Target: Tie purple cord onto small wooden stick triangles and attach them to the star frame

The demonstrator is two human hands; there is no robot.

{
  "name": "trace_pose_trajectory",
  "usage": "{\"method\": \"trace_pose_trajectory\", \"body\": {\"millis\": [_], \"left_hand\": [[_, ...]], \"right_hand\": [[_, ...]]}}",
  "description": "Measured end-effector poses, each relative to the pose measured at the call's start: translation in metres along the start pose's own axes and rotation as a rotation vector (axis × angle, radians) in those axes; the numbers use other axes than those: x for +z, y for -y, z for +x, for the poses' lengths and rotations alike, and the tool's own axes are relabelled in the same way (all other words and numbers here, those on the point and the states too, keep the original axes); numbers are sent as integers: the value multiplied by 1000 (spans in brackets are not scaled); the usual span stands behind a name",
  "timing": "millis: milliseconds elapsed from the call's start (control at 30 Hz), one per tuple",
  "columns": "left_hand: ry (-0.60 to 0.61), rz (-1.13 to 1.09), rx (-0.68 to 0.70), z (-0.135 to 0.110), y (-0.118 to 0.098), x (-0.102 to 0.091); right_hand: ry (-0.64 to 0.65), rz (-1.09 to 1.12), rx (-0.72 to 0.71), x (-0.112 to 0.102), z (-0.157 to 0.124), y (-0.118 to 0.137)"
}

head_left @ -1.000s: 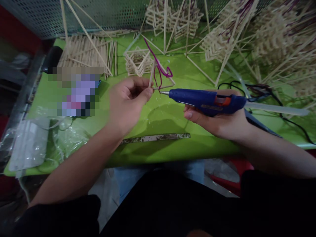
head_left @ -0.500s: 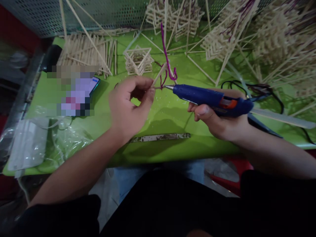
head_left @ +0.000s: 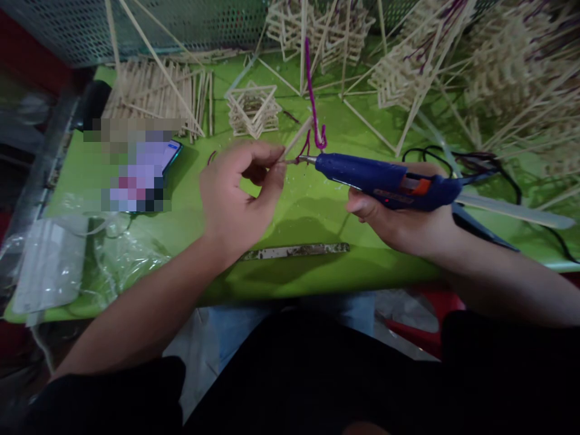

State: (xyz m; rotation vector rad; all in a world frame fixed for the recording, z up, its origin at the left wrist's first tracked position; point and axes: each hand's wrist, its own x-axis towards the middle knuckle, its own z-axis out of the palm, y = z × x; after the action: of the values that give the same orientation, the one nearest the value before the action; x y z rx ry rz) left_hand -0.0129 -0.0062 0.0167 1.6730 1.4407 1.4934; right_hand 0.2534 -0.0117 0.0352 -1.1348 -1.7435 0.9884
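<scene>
Between the thumb and fingers of my left hand (head_left: 242,193) is pinched the corner of a small frame of wooden sticks (head_left: 296,138). Purple yarn (head_left: 310,90) hangs about the frame, with a loop near its right side. My right hand (head_left: 403,226) is wrapped round a blue glue gun (head_left: 376,178) with an orange part on its body. The gun's metal nozzle meets the yarn at the near stick, close to my left fingertips; whether glue is coming out is too small to tell. A translucent glue stick (head_left: 516,209) sticks out behind the gun.
Beyond my left hand stands a small stacked stick piece (head_left: 254,110). Loose sticks (head_left: 149,90) and a phone (head_left: 147,175) lie at the left. Several larger stick structures (head_left: 408,66) crowd the back right. A stained flat strip (head_left: 296,251) lies near the green table's (head_left: 317,281) front edge.
The glue gun's nozzle has shifted slightly left onto the yarn at the stick. The upright purple yarn has swung a little to the right. My left hand stays almost still.
</scene>
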Motion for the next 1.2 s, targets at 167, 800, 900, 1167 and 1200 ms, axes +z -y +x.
{"method": "trace_pose_trajectory", "body": {"millis": [167, 800, 900, 1167, 1200], "left_hand": [[32, -59, -25, 0, 1, -1], [27, -18, -15, -1, 2, 0], [29, -29, -14, -1, 2, 0], [40, -68, -10, 0, 3, -1], [47, -68, -9, 0, 3, -1]], "right_hand": [[-19, -114, -25, 1, 1, 1], [-48, -138, -23, 3, 2, 2], [-49, -140, -14, 3, 1, 2], [-16, -122, 0, 3, 1, 3], [-11, -114, -7, 3, 1, 3]]}}
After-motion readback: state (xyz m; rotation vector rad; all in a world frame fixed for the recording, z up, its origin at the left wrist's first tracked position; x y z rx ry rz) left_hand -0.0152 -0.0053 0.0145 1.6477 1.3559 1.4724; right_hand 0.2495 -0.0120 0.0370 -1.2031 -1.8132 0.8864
